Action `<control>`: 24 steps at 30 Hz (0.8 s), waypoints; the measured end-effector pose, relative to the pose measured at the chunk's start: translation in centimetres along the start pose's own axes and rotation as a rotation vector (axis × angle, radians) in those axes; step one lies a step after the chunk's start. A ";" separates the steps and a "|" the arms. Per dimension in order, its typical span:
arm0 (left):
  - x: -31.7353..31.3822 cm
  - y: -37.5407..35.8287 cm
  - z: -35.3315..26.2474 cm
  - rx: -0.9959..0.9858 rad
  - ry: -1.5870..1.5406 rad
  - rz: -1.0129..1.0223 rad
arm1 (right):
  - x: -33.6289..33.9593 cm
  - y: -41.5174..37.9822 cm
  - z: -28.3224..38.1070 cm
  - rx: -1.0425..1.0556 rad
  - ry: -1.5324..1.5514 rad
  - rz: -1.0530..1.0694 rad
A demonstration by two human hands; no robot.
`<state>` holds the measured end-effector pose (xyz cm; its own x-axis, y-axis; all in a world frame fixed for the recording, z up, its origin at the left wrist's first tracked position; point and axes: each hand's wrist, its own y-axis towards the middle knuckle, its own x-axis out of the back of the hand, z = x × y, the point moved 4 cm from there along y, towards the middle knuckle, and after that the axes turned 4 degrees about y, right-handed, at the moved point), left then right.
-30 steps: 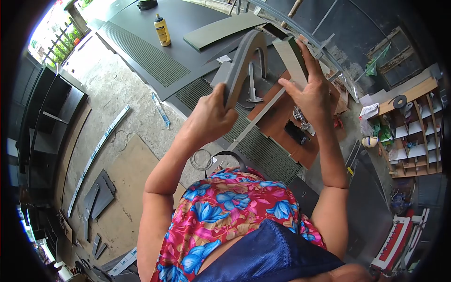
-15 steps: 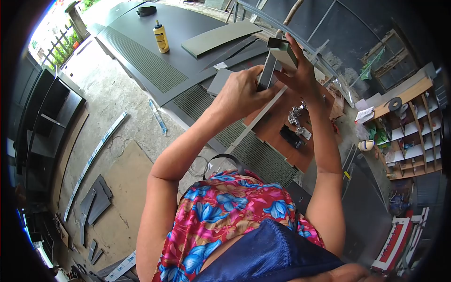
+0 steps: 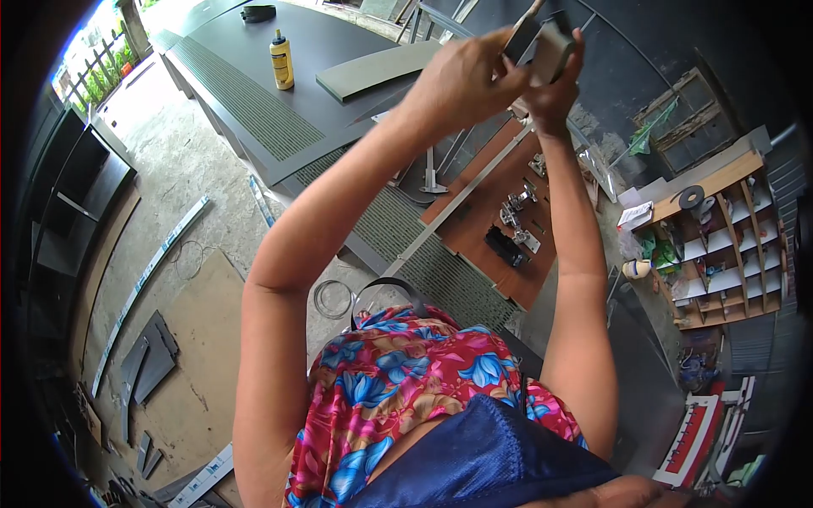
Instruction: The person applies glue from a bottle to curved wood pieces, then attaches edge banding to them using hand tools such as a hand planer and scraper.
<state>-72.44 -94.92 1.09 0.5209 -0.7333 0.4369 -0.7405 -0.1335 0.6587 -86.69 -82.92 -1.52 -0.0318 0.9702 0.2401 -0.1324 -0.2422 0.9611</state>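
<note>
Nearest, a brown board (image 3: 487, 182) bearing metal fittings (image 3: 515, 206) lies on the tabletop (image 3: 241, 52), whose left edge borders open concrete floor (image 3: 199, 140). Farther out, the raised left hand (image 3: 468, 80) keeps a closed grip on a dark strip (image 3: 522, 39); close beside it, the right hand's (image 3: 552, 102) grip holds a pale block (image 3: 551, 54). A yellow bottle (image 3: 282, 63) stands to their left.
</note>
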 end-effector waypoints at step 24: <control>-9.1 -26.5 16.9 1.222 -0.834 0.109 | 6.3 -21.8 -11.0 -1.114 0.332 -0.527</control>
<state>-64.70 -95.92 -30.70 0.3655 -0.8817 -0.2982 -0.8691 -0.2087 -0.4484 -94.94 -71.50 -22.49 0.0540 0.9411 -0.3338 -0.9553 0.1460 0.2571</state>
